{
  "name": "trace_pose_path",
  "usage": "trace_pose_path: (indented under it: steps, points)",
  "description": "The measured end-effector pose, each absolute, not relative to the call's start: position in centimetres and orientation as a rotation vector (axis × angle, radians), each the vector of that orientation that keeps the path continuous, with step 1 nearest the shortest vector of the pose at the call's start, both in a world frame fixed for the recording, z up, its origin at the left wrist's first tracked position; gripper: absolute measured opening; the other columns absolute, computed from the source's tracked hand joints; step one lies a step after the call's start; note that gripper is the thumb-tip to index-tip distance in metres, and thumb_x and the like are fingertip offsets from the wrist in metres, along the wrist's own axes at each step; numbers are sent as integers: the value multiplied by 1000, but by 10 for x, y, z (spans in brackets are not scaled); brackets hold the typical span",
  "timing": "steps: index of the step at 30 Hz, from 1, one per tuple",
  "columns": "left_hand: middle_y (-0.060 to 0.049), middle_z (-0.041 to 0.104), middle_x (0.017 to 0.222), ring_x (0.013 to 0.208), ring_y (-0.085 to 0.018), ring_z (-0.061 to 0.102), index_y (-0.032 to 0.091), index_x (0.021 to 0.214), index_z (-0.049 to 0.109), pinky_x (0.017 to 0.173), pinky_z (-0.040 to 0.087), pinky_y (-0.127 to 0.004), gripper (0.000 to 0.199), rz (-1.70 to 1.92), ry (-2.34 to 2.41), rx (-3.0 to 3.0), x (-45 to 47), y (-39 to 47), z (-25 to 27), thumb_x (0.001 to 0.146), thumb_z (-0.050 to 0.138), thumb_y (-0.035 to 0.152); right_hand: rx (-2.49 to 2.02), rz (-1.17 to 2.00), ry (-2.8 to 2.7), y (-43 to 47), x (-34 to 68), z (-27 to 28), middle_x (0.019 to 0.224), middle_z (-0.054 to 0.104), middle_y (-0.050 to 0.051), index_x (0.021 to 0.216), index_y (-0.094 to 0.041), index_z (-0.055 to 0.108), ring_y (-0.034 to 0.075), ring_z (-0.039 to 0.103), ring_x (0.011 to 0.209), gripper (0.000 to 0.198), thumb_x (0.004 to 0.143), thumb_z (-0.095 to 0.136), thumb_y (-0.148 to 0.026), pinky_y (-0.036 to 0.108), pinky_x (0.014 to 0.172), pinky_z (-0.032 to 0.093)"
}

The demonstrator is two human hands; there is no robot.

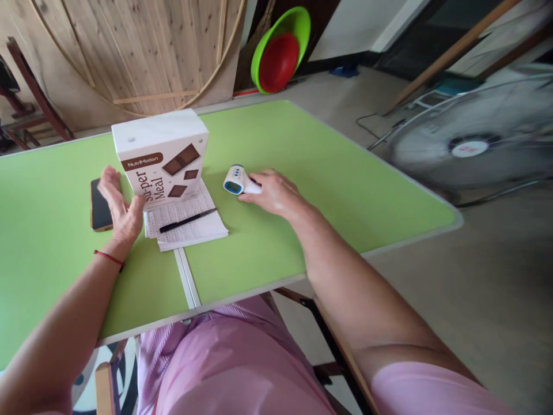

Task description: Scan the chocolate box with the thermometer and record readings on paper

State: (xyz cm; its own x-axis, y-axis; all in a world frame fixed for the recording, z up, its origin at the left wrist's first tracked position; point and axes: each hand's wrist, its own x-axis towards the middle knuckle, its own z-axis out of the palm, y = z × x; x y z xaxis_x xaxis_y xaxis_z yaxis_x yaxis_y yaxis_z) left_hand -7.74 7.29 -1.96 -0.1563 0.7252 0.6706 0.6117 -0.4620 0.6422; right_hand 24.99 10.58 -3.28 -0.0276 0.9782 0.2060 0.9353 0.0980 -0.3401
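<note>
Right hand: at the centre of the frame, its fingers were closed round the handle of the thermometer.
Thermometer: it lay at the frame's upper centre, screen end to the left; whether it touched the table could not be told.
Left hand: left of centre, fingers spread wide, grasping nothing visible; the thumb was at the box's near edge, contact unclear.
Box: upright, upper left of centre, behind the pen and papers.
Phone: flat, left of the left hand.
Box risk: a knock from that thumb could probably tip it.
Phone risk: a leftward sweep of the hand could push it.
Thermometer risk: a loosened grip might drop or knock it.
</note>
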Motion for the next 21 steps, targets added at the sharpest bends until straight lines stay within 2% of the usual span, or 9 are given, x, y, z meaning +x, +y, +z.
trace_pose_path:
  steps: [3, 5, 6, 9, 13, 18, 21]
  points:
    - [-8, 42, 107, 104, -28, 49, 22, 112, 40, 91, 44, -52, 45, 2025, 1660, 2124, -63, 56, -8, 78, 59, 44, -1519, -54, -2043, 101, 240, -34, 102, 63, 13, 107, -17, 71, 29, 58, 97, 36, 75, 77, -34, 46, 85, 47]
    - [-7, 42, 100, 98, -25, 48, 22, 105, 41, 85, 46, -47, 34, 2059, 1488, 2374, -48, 41, 0, 80, 58, 36, -1213, -67, -2164, 95, 227, -36, 90, 63, 8, 98, -21, 73, 23, 57, 88, 18, 86, 66, -33, 42, 82, 46]
    - [-7, 44, 99, 97, -25, 49, 21, 106, 43, 83, 47, -45, 29, 2018, 1340, 2507, -40, 34, 3, 81, 56, 30, -1085, -41, -2253, 92, 219, -38, 83, 62, 5, 94, -23, 73, 20, 56, 81, 16, 90, 61, -33, 39, 78, 45]
    - [-7, 58, 95, 89, -19, 59, 18, 111, 48, 74, 51, -33, 24, 1427, 920, 2939, -18, 15, 2, 87, 48, 11, -921, -108, -2424, 83, 201, -43, 81, 64, 4, 93, -23, 72, 20, 55, 80, 19, 94, 55, -31, 36, 73, 39]
    - [-10, 68, 103, 79, -17, 66, 13, 110, 56, 65, 53, -28, 25, 759, 951, 3135, -5, 6, -14, 94, 37, 10, -834, -228, -2523, 77, 195, -45, 86, 66, 6, 95, -18, 69, 20, 54, 85, 24, 98, 47, -26, 36, 75, 37]
    - [-12, 67, 119, 82, -20, 68, 11, 111, 61, 67, 59, -33, 28, 444, 1084, 3074, -5, 7, -21, 95, 38, 12, -907, -313, -2450, 80, 206, -42, 85, 65, 9, 91, -15, 62, 20, 55, 79, 22, 98, 42, -19, 36, 72, 41]
    - [-13, 61, 131, 91, -23, 67, 11, 114, 61, 72, 60, -37, 26, 290, 1148, 3027, -3, 5, -17, 95, 45, 18, -915, -206, -2259, 82, 215, -41, 84, 65, 9, 91, -17, 59, 19, 57, 75, 16, 96, 45, -21, 34, 66, 45]
